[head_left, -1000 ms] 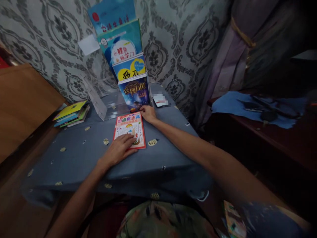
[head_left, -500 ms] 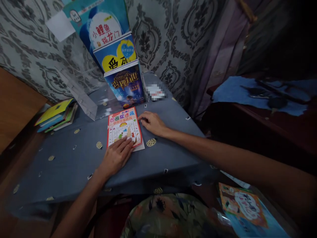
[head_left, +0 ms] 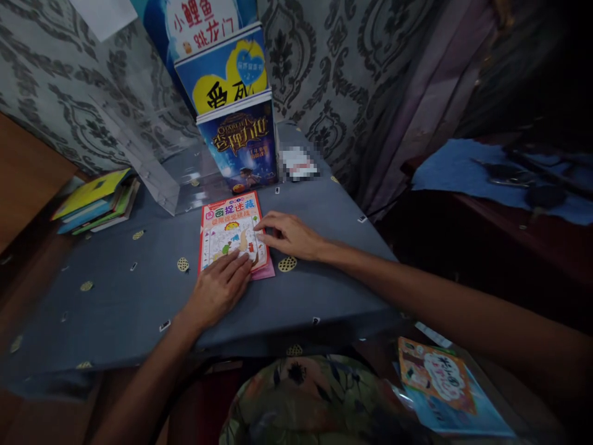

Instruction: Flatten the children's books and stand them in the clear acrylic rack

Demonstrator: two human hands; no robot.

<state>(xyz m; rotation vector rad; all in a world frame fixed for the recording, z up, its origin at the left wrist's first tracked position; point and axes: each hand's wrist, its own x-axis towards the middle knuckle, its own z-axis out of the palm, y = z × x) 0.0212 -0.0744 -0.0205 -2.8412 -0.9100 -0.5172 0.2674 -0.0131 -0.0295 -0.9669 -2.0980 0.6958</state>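
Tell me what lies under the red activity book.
A pink page edge pokes out below the activity book, which lies on the blue tablecloth. The left hand covers its lower edge; anything else beneath is hidden.

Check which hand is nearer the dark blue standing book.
Right. The right hand touches the right edge of the red activity book, in front of the dark blue standing book; the left hand presses the activity book's near end, farther away.
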